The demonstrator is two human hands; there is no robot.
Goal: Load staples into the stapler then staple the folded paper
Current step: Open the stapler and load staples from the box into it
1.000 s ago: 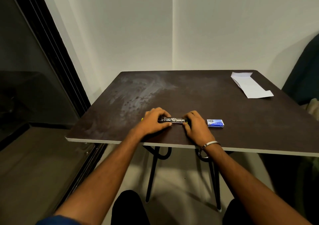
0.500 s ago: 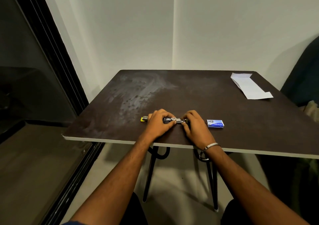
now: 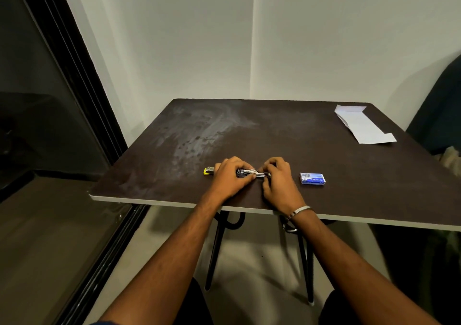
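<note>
A small metal stapler (image 3: 249, 173) lies opened flat near the front edge of the dark table (image 3: 349, 170). Its yellow end (image 3: 208, 170) sticks out to the left of my left hand (image 3: 232, 175), which grips the stapler's left part. My right hand (image 3: 278, 177) pinches the stapler's right end; whether it holds staples there is hidden by the fingers. A blue staple box (image 3: 312, 178) lies just right of my right hand. The folded white paper (image 3: 361, 125) rests at the table's far right corner.
The table stands in a corner of white walls. A dark glass sliding door (image 3: 50, 125) runs along the left. A dark cushioned seat (image 3: 441, 105) is at the far right. Black table legs (image 3: 217, 245) show below the front edge.
The camera view shifted slightly, and the stapler's yellow end has come into view left of my left hand. Both hands stay on the stapler with small finger movements.
</note>
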